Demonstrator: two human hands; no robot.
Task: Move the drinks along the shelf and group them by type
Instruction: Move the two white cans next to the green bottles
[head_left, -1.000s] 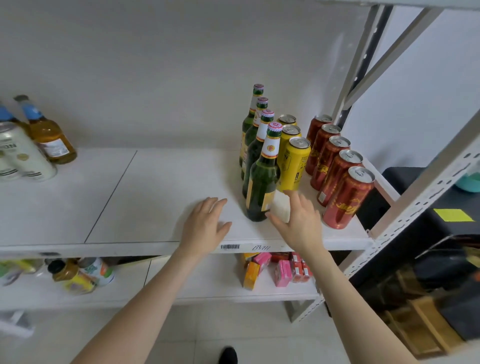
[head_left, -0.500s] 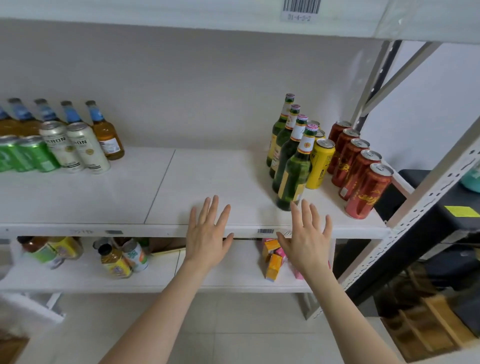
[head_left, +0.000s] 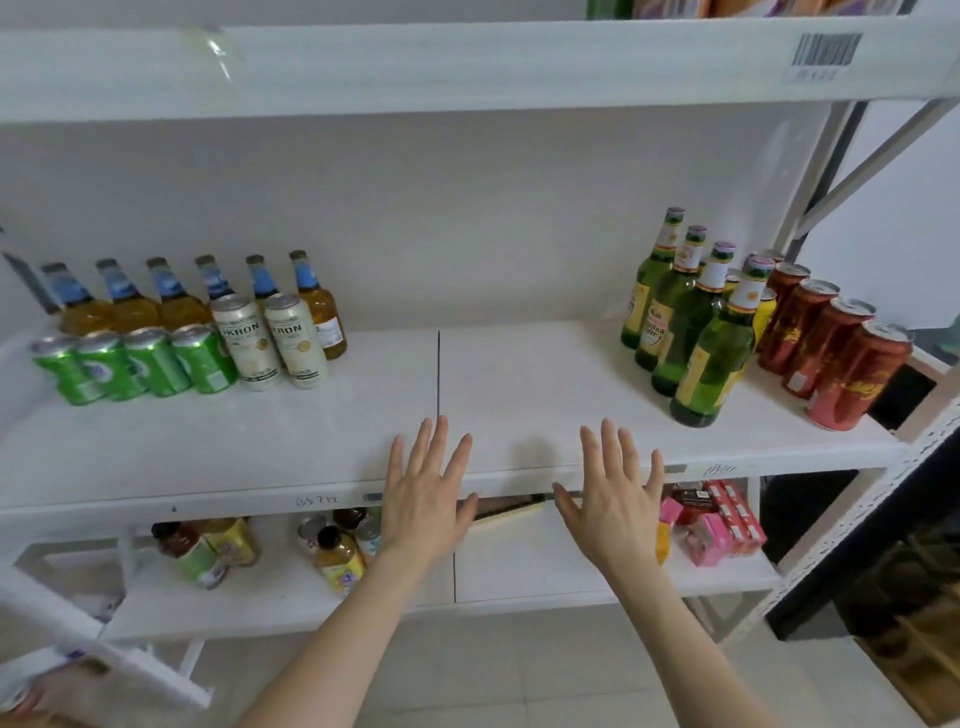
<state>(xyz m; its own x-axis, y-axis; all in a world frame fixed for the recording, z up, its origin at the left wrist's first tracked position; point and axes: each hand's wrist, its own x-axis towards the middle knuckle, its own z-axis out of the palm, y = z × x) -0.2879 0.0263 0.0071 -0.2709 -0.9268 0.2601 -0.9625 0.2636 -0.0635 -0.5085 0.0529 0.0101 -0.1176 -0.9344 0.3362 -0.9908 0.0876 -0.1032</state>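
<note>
While both hands sit at the front edge of the shelf (head_left: 519, 384), neither grip has hold of anything: the left hand (head_left: 423, 499) and right hand (head_left: 615, 501) are palm down with fingers straight and spread. Whether they touch the shelf is unclear.

The drinks stand at the two ends, well apart from both hands. The green bottles (head_left: 691, 322) are up and to the right of the right hand, in a row running back toward the wall. The yellow cans (head_left: 763, 312) are behind them and the red cans (head_left: 831, 348) are further right. The amber bottles (head_left: 171, 296), green cans (head_left: 130, 364) and white cans (head_left: 270, 338) stand far left.

The right hand is nearer the green bottles, the left nearer the white cans. Everything is upright with its long axis vertical, so a side-on grasp probably fits.

A second ago the right hand was at the front green bottle's base and the left lay further in on the shelf. Both are now back at the edge, and the left cluster is fully in view.
</note>
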